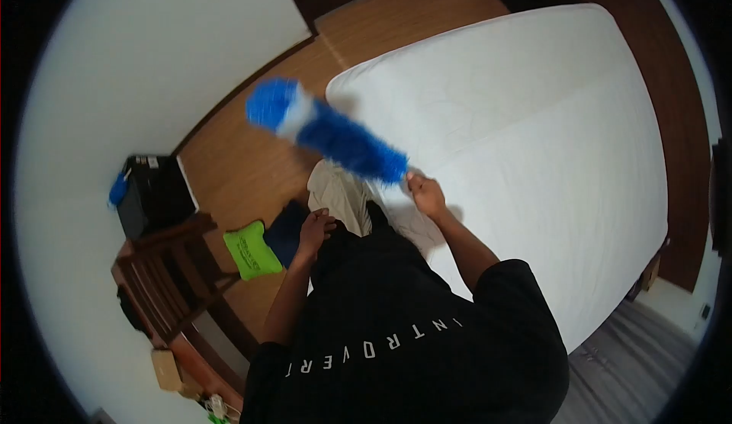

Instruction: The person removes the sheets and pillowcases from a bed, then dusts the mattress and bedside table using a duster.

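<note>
My right hand (427,194) is closed around the near end of a fluffy duster (347,143), over the edge of the bed. The duster is blue with a white band near its far end, and it points up and to the left, slightly blurred. Its handle is mostly hidden in my fist. My left hand (316,230) hangs beside my beige trousers (339,195), with loosely bent fingers and nothing visible in them. A white-sheeted mattress (518,142) lies to the right of both hands.
On the wooden floor (229,146) at left lie a bright green bag (253,252) and a dark blue cloth item (286,229). A wooden chair (164,283) and a black box-like object (156,195) stand by the left wall. Grey curtain-like fabric (625,367) is at lower right.
</note>
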Motion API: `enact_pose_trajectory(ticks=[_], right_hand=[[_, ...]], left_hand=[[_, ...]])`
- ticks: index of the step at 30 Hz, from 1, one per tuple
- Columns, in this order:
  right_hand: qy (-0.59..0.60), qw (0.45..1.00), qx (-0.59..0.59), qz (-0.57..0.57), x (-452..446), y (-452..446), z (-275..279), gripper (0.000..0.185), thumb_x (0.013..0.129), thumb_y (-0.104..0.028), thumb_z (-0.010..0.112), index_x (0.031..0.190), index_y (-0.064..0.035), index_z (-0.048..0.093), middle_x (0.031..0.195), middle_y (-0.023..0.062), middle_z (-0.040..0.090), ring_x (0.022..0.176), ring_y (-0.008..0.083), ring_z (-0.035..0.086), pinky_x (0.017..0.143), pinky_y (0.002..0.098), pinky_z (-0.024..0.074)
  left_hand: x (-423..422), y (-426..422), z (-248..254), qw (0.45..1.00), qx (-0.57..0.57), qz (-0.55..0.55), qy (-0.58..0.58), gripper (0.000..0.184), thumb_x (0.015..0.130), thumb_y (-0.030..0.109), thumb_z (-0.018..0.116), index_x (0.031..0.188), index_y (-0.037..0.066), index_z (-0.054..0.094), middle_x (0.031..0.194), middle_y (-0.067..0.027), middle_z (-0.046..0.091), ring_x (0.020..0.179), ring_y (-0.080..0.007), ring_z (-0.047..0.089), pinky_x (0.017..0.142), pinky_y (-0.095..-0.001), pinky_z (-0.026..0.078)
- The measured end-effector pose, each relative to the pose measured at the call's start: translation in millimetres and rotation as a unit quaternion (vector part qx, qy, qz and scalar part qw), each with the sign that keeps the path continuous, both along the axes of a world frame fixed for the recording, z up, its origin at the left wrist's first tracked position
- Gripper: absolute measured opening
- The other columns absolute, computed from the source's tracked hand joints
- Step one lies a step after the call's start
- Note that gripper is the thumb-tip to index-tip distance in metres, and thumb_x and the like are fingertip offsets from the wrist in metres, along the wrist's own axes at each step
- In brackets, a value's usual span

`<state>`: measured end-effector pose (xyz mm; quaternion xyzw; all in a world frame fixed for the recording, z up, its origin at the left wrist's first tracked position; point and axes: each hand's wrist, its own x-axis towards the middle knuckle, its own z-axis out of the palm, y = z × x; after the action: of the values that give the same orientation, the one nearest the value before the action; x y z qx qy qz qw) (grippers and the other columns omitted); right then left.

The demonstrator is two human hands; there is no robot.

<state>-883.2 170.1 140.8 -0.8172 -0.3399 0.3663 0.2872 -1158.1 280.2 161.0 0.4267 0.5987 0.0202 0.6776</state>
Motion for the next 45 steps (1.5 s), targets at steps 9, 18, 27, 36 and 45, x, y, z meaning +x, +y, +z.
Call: enact_pose_trajectory(ticks=[9, 18, 27, 36, 45], right_hand=[[0.037, 0.917, 0.147, -0.370, 7, 27, 13, 0.054, 0.091, -0.044, 0.024, 0.067, -0.0007, 0.047, 0.057, 0.0087, 0.044, 0.056, 0.0184, 0.043, 0.056, 0.0321, 0.0363], [0.000, 0.969, -0.171, -0.181, -71, 14, -30, 0.054, 0.088, -0.047, 0.021, 0.103, -0.0086, 0.057, 0.094, 0.0197, 0.058, 0.092, 0.0366, 0.053, 0.082, 0.0424, 0.0404], [0.002, 0.979, -0.051, -0.199, -76, 228, 6, 0.055, 0.087, -0.048, 0.026, 0.087, -0.0053, 0.060, 0.082, 0.0225, 0.058, 0.085, 0.0391, 0.054, 0.075, 0.0434, 0.0415], [-0.129, 0.813, 0.218, -0.525, -17, 249, 62, 0.046, 0.092, -0.033, 0.030, 0.060, -0.0028, 0.044, 0.052, 0.0039, 0.040, 0.050, 0.0127, 0.037, 0.047, 0.0299, 0.0313], [-0.013, 0.841, -0.200, -0.503, -127, 192, -107, 0.059, 0.090, -0.041, 0.018, 0.099, 0.0041, 0.055, 0.090, 0.0279, 0.056, 0.090, 0.0427, 0.051, 0.077, 0.0456, 0.0393]], left_hand=[[41, 65, -7, 0.994, -0.008, -0.107, -0.014, 0.035, 0.085, 0.037, 0.047, 0.109, 0.011, 0.046, 0.090, -0.0012, 0.056, 0.079, -0.0105, 0.055, 0.066, -0.0262, 0.042], [64, 165, -20, 0.978, -0.006, -0.196, -0.076, 0.037, 0.084, 0.038, 0.048, 0.107, 0.008, 0.046, 0.089, -0.0018, 0.056, 0.076, -0.0102, 0.055, 0.062, -0.0235, 0.041], [19, 316, -8, 0.982, -0.021, -0.176, -0.059, 0.046, 0.084, 0.041, 0.047, 0.115, 0.008, 0.041, 0.104, -0.0090, 0.053, 0.096, -0.0193, 0.052, 0.079, -0.0326, 0.040], [18, 384, 0, 0.973, -0.009, -0.232, -0.014, 0.044, 0.084, 0.040, 0.048, 0.113, 0.007, 0.044, 0.100, -0.0079, 0.055, 0.089, -0.0162, 0.055, 0.074, -0.0296, 0.041], [63, 410, 4, 0.936, -0.021, -0.352, 0.000, 0.048, 0.084, 0.039, 0.048, 0.117, 0.005, 0.041, 0.103, -0.0091, 0.055, 0.094, -0.0183, 0.054, 0.078, -0.0323, 0.041]])
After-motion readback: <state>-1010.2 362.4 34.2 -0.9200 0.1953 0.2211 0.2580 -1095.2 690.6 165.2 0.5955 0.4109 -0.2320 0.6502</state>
